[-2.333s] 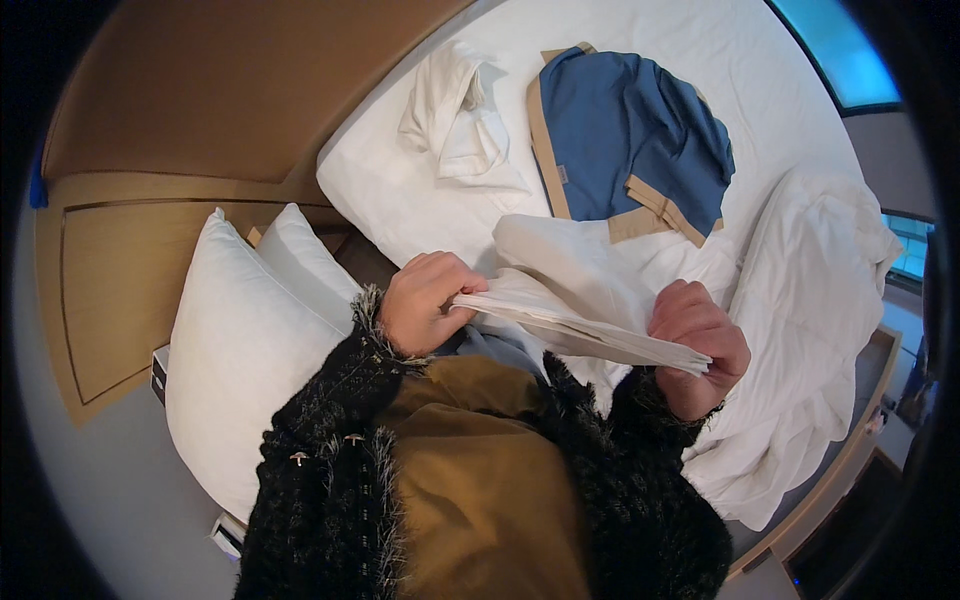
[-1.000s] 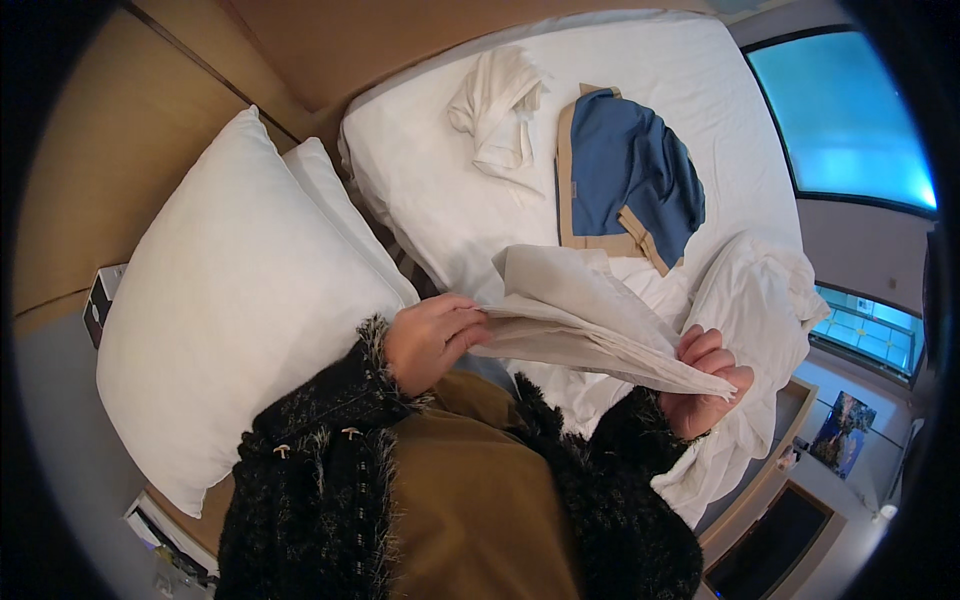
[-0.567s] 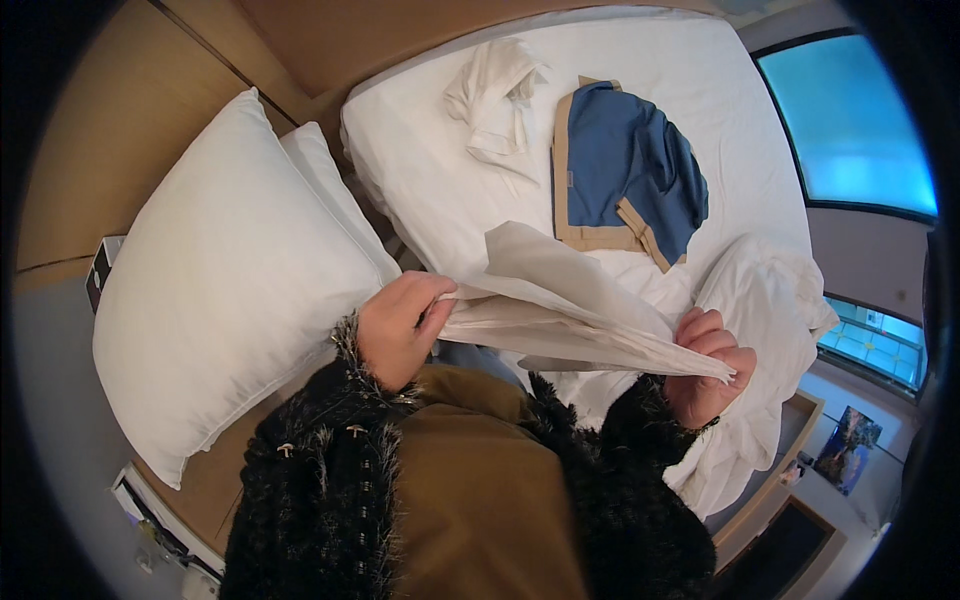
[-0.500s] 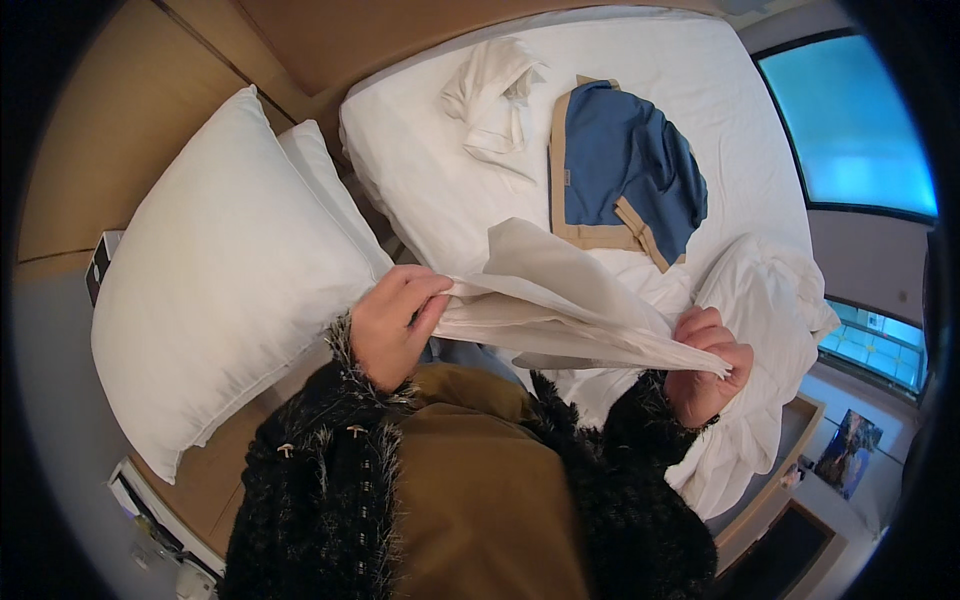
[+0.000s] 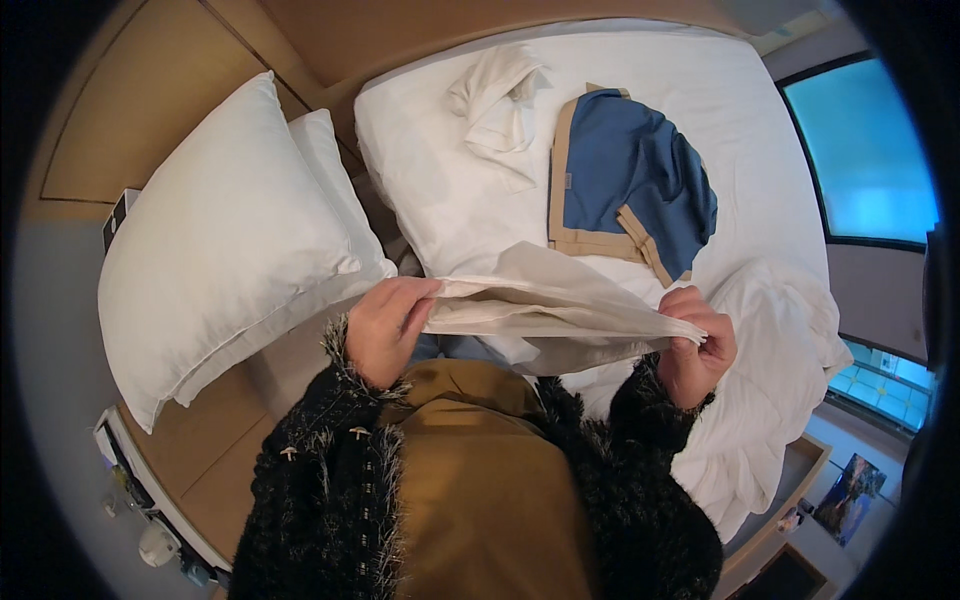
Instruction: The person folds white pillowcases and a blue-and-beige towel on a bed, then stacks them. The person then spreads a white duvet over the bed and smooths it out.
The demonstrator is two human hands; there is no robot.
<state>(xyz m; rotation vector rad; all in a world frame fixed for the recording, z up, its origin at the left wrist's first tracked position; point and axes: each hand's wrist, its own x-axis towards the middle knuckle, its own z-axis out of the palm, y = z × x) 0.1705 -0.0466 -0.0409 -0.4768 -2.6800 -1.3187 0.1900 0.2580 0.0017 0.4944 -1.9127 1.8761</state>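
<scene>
A white pillowcase [image 5: 570,305] is stretched between my hands in front of my body, its mouth edges running from hand to hand with a gap between the layers. My left hand [image 5: 387,325] pinches one end of the edge, thumb toward the cloth. At the other end, the fingers of my right hand [image 5: 697,345] are curled round the gathered corner. To my left, a plump white pillow [image 5: 225,240] leans on its side, and a second white pillow [image 5: 325,165] stands behind it, partly hidden.
Beyond my hands is a bed with a white sheet [image 5: 420,140]. On it lie a blue cloth with tan borders [image 5: 625,165], a crumpled white cloth [image 5: 497,100] and a rumpled white duvet [image 5: 755,390] on the right. A brown headboard [image 5: 350,35] stands behind, and a bright screen [image 5: 865,150] is at right.
The pillowcase and my right hand have moved slightly left and up, and the edge is held more level. Both hands keep their grip. The whole view has shifted a little.
</scene>
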